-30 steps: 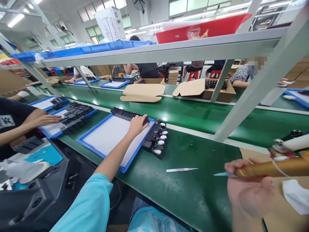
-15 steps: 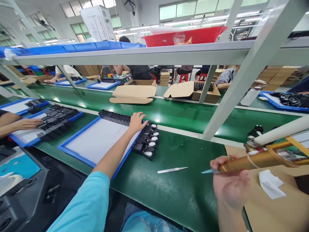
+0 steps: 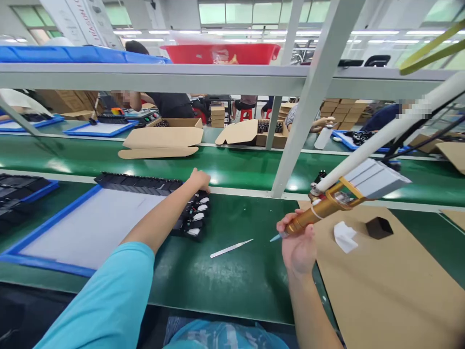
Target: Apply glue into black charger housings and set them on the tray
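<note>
My left hand (image 3: 198, 178) reaches out to the far right corner of a blue-rimmed white tray (image 3: 43, 228), fingers curled over the end of a row of black parts (image 3: 138, 182). Just beside it lies a cluster of black parts with white ends (image 3: 194, 219). What the fingers grip is hidden. My right hand (image 3: 298, 245) is closed round a gold pen-shaped tool (image 3: 319, 212) with a blue tip, hung from a white hose (image 3: 385, 133). A thin white blade (image 3: 230, 248) lies on the green belt between my hands.
A brown cardboard sheet (image 3: 385, 286) at the right carries a white wipe (image 3: 344, 236) and a small black box (image 3: 379, 227). A slanted grey post (image 3: 308, 102) rises between belt and shelf. Open cardboard boxes (image 3: 163, 140) sit on the far belt; other people work across it.
The view has swung right; the neighbour's hand and tray left the picture. My right hand with the gold tool moved left and away, toward the middle. My left hand stays at the tray corner.
</note>
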The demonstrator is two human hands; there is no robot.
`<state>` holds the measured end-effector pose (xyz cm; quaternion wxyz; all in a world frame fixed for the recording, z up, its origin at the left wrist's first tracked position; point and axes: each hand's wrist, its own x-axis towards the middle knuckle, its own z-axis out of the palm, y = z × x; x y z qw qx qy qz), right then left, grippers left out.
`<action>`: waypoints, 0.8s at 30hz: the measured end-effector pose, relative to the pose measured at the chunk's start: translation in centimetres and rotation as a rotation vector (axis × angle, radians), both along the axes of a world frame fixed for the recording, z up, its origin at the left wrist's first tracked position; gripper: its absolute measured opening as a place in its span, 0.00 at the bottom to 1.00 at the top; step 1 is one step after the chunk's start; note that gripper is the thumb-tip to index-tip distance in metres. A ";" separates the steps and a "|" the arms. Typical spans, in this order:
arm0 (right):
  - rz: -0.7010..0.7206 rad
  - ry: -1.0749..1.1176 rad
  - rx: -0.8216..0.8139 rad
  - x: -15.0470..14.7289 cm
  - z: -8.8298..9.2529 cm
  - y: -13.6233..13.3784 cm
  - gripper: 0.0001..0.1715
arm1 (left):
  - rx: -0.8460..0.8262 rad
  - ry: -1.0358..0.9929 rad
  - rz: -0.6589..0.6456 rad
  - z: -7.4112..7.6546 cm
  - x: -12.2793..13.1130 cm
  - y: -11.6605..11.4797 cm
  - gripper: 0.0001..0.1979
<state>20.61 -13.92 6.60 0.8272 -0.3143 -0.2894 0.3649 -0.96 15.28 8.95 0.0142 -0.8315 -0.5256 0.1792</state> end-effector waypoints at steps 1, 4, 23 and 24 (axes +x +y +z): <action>0.004 0.002 0.004 0.0 0.0 0.0 0.21 | -0.004 0.002 -0.005 0.1 0.3 -0.1 0.31; 0.002 0.006 0.018 -0.1 0.1 0.0 0.20 | -0.044 0.013 -0.004 0.1 0.9 -0.2 0.30; 0.018 0.008 0.070 -1.1 0.5 -0.1 0.20 | -0.110 -0.566 -0.284 -2.6 15.6 -0.1 0.26; 0.024 0.006 0.074 -1.2 0.4 -0.1 0.20 | -0.095 -0.624 -0.336 -2.7 17.2 -0.3 0.25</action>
